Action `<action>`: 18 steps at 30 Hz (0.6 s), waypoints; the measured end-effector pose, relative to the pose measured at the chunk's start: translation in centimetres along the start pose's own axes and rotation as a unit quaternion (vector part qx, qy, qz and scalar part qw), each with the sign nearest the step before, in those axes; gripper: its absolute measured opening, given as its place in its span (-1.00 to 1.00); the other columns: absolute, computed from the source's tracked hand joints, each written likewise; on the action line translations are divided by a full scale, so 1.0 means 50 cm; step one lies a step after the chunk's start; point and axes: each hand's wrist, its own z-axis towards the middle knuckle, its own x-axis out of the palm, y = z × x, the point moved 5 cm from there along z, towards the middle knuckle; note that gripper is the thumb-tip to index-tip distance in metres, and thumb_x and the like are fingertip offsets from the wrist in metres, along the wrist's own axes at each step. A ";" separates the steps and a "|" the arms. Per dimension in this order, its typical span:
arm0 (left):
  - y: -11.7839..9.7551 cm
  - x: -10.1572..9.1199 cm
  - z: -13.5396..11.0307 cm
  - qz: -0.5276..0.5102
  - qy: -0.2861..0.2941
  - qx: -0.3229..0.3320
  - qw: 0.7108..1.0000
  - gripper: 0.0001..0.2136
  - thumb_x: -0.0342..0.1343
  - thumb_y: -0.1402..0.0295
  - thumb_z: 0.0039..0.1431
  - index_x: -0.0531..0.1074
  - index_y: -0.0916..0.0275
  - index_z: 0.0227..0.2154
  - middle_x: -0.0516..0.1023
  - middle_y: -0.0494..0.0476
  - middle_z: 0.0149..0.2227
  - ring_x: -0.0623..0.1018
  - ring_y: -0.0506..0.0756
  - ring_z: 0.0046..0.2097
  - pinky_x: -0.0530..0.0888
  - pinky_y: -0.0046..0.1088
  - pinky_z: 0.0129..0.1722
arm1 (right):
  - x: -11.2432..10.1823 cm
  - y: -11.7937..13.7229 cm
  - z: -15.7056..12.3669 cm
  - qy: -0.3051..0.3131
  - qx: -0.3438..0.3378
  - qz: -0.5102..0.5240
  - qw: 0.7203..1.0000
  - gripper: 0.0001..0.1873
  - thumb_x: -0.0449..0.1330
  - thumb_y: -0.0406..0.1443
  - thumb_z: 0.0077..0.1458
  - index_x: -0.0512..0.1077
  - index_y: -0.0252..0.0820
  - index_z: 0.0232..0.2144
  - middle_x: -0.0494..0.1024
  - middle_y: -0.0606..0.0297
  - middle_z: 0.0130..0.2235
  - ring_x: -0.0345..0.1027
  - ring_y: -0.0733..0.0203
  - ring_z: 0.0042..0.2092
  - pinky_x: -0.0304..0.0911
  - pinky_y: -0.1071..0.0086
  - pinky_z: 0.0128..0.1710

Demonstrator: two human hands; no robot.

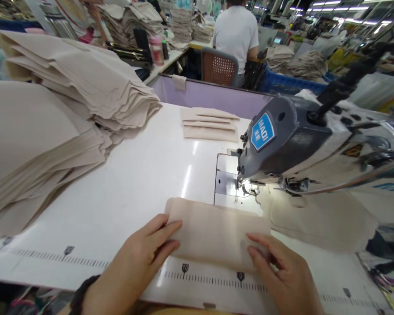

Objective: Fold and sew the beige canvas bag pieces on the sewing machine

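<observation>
A folded beige fabric strip [213, 229] lies on the white sewing table [134, 183], just in front of the needle area [246, 188]. My left hand [141, 258] presses its left end with fingers laid flat over the edge. My right hand [282, 271] holds the strip's right near corner, fingers flat on top. Both hands rest on the fabric, thumbs underneath or hidden. The grey sewing machine head [282, 135] with a blue label stands right behind the strip.
Tall stacks of beige fabric pieces [52, 118] fill the table's left side. A small pile of folded strips [210, 124] lies at the far edge. Another beige piece [318, 218] sits under the machine arm. A person in a white shirt [234, 33] sits beyond.
</observation>
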 end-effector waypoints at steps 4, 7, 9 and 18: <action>0.001 -0.005 0.007 -0.027 0.017 -0.005 0.999 -0.77 -0.12 0.38 0.24 0.41 0.16 -0.16 0.43 0.05 -0.26 0.48 -0.02 -0.25 0.43 -0.63 -0.27 | -0.004 -0.005 -0.001 -0.007 -0.022 -0.035 0.999 -0.76 0.05 -0.21 0.12 0.47 -0.16 -0.28 0.55 0.25 -0.31 0.45 0.21 -0.33 0.37 0.47 -0.33; 0.004 -0.010 0.011 -0.033 0.014 -0.026 0.999 -0.78 -0.09 0.37 0.21 0.41 0.17 -0.16 0.43 0.05 -0.27 0.48 -0.03 -0.29 0.44 -0.62 -0.29 | -0.006 -0.002 0.004 -0.002 -0.066 -0.076 0.995 -0.77 0.06 -0.25 0.12 0.44 -0.16 -0.22 0.53 0.24 -0.28 0.45 0.21 -0.29 0.37 0.50 -0.35; 0.007 -0.011 0.011 -0.032 0.007 -0.046 0.998 -0.78 -0.07 0.36 0.19 0.41 0.18 -0.15 0.43 0.04 -0.30 0.47 -0.03 -0.35 0.44 -0.62 -0.34 | -0.006 -0.002 0.008 -0.003 -0.081 -0.099 0.992 -0.76 0.05 -0.25 0.12 0.44 -0.16 -0.21 0.52 0.24 -0.28 0.45 0.21 -0.28 0.38 0.49 -0.36; 0.009 -0.011 0.004 -0.057 -0.003 -0.094 0.994 -0.78 -0.06 0.35 0.16 0.42 0.20 -0.18 0.42 0.01 -0.34 0.46 -0.05 -0.39 0.43 -0.61 -0.38 | -0.002 -0.010 0.010 -0.017 -0.114 -0.178 0.977 -0.71 0.01 -0.23 0.15 0.42 -0.18 -0.14 0.52 0.23 -0.14 0.43 0.16 -0.16 0.40 0.42 -0.22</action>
